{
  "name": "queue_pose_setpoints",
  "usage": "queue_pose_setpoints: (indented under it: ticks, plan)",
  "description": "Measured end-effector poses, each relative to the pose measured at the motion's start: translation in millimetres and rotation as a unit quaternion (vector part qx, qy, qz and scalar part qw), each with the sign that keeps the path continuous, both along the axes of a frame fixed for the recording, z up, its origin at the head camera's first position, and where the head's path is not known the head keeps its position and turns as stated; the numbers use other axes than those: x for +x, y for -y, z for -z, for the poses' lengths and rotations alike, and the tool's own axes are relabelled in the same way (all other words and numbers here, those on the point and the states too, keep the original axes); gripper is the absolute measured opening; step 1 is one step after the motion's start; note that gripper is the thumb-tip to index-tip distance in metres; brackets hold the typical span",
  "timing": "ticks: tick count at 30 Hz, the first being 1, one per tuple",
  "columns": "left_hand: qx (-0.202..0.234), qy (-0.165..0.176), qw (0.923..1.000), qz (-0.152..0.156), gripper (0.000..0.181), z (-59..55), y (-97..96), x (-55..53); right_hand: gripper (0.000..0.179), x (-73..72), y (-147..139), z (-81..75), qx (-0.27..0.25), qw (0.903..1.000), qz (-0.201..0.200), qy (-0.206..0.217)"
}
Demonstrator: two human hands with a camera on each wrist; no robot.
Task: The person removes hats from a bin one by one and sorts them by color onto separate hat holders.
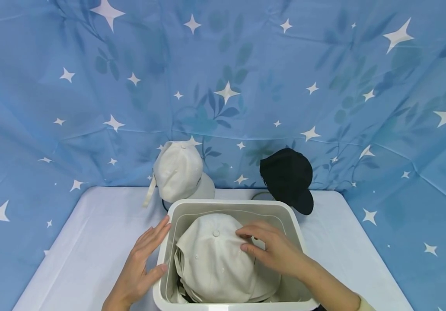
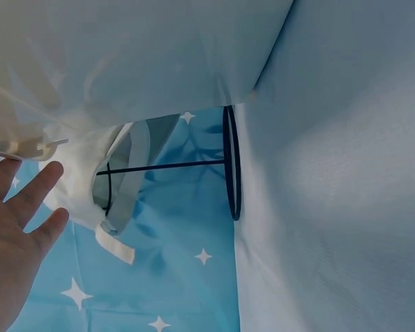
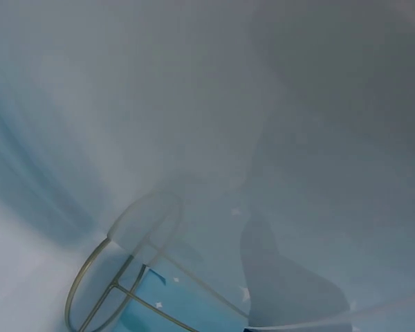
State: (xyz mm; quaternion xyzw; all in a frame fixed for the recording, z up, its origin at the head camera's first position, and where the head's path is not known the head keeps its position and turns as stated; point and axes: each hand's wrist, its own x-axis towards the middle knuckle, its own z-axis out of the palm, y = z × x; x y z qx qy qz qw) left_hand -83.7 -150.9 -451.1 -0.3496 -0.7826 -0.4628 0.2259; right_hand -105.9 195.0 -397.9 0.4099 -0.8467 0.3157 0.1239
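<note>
In the head view a white cap [image 1: 217,259] lies crown up inside a white plastic bin [image 1: 228,202], over other layers of fabric whose edges show at its left. My left hand [image 1: 139,263] is at the bin's left side, fingers extended and fingertips by the rim. Above the right side of the cap hovers my right hand [image 1: 271,246], its fingers loosely bent and thumb apart from them; whether the fingertips touch the cloth is hard to tell. The left wrist view shows my left hand [image 2: 17,242] with fingers spread beside the bin wall. The right wrist view shows no hand.
Behind the bin, a white cap [image 1: 178,170] hangs on a dark wire stand [image 2: 232,162] at left, and a black cap [image 1: 287,177] on a brass-coloured wire stand [image 3: 117,283] at right. The white table [image 1: 102,224] meets a blue star-patterned curtain [image 1: 223,52].
</note>
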Motion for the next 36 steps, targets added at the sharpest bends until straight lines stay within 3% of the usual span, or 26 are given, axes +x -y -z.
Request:
queue_pose_setpoints:
  ticks: [4, 12, 19, 26, 36]
  plan:
    - [0.001, 0.001, 1.0, 0.0, 0.066, -0.1, -0.3, 0.2, 0.032, -0.6, 0, -0.2, -0.015, 0.9998, -0.013, 0.003]
    - [-0.004, 0.015, 0.9999, 0.001, 0.067, -1.3, -0.2, 0.3, 0.027, 0.5, -2, -0.1, -0.055, 0.9985, 0.005, 0.004]
    - [-0.005, 0.009, 0.9999, 0.001, 0.067, 0.0, 0.8, -0.9, 0.024, 2.5, -4, -7.0, -0.089, 0.9945, 0.006, 0.055]
    - [0.0, 0.009, 1.0, -0.002, 0.066, 0.4, 1.8, 1.8, 0.025, 2.6, -7, -15.0, -0.077, 0.9949, 0.012, 0.065]
    - [-0.004, 0.011, 0.9999, 0.002, 0.066, -1.3, 1.6, 0.8, 0.022, 3.2, -15, -37.9, -0.057, 0.9935, 0.032, 0.093]
